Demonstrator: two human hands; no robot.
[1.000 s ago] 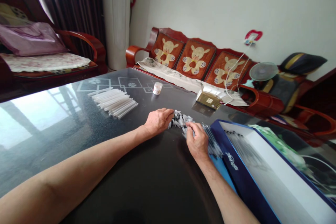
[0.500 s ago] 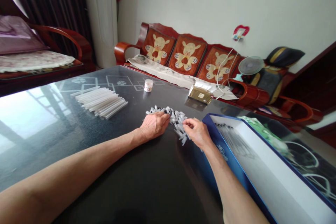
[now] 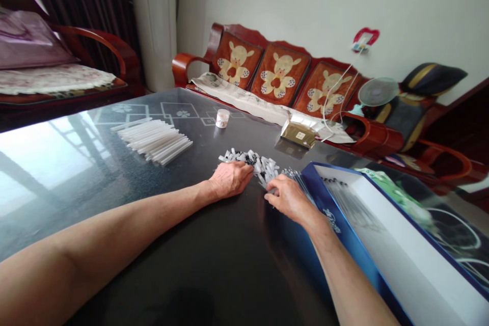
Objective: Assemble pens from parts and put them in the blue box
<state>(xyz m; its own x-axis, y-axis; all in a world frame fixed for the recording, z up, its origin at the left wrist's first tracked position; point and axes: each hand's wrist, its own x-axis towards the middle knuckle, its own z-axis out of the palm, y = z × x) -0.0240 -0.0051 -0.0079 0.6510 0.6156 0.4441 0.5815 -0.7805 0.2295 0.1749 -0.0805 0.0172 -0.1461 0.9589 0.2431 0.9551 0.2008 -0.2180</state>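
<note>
A pile of small white and black plastic pieces (image 3: 263, 165), like pen caps or tips, lies on the dark glossy table (image 3: 229, 244). At its left near edge rests my left hand (image 3: 232, 178), fingers curled together against the pieces; whatever is under them is hidden. My right hand (image 3: 288, 196) is at the pile's right near edge, thumb and fingers bent toward each other around something small that I cannot make out. Just beyond it, thin clear sticks (image 3: 296, 178) like pen refills lie beside the blue box.
The long blue box (image 3: 353, 244) with a white inside stands at the right, holding thin dark-tipped refills (image 3: 349, 204). White tubes (image 3: 155, 140) lie in a row at the left. A small white tub (image 3: 222, 118) and a gold tissue pack (image 3: 300, 132) stand farther back.
My right hand has moved toward me and lower along the pile's edge, and loose pieces there are now gathered closer in. My left hand stays by the pile. The view has shifted slightly.
</note>
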